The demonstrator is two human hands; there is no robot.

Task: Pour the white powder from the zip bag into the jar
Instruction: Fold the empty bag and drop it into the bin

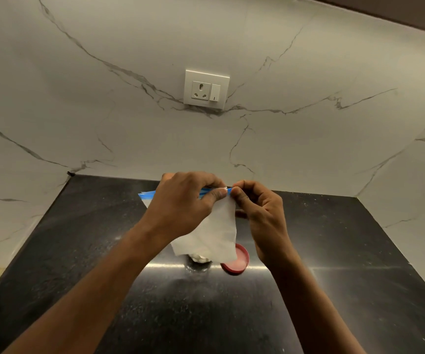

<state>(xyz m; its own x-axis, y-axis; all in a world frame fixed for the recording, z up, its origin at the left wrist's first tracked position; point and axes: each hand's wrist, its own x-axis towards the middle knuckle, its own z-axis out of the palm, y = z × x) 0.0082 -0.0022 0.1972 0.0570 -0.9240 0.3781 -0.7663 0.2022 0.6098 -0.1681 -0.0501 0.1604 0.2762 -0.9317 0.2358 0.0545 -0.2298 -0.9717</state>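
A round red plastic lid (235,261) is lying on the black speckled stone tabletop (334,290), just right of a jar (198,259) mostly hidden behind the hanging translucent white zip bag (216,233). Farther up, the left hand (183,203) and right hand (260,213) are pinching the bag's blue zip strip (150,193) with fingers closed on it, near the marble wall's white socket plate (206,89).

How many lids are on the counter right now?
1. A red lid lies flat on the black counter, beside the jar and partly under the hanging zip bag. The bag and both hands hide some counter, so another could be hidden.
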